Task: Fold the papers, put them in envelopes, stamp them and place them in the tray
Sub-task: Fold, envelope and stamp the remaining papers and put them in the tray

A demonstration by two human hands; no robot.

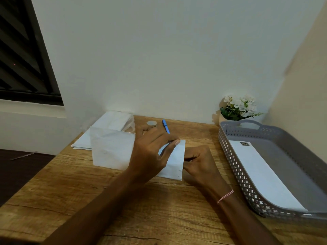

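Observation:
A white sheet of paper [113,149] lies half-folded on the wooden table, its left part lifted. My left hand [152,151] rests on top of it with fingers spread, the thumb pressing its right portion. My right hand [198,161] pinches the paper's right edge with curled fingers. A grey perforated tray [235,161] stands at the right with a white stamped envelope [261,172] inside. A stack of white papers and envelopes [113,121] sits at the back left. A small round stamp roll [151,123] and a blue pen [166,126] lie behind my hands.
A pot of white flowers [237,108] stands in the back right corner behind the tray. Walls close the table at the back and right. The table's left edge [53,160] drops off toward a dark floor. Bare wood lies in front of my arms.

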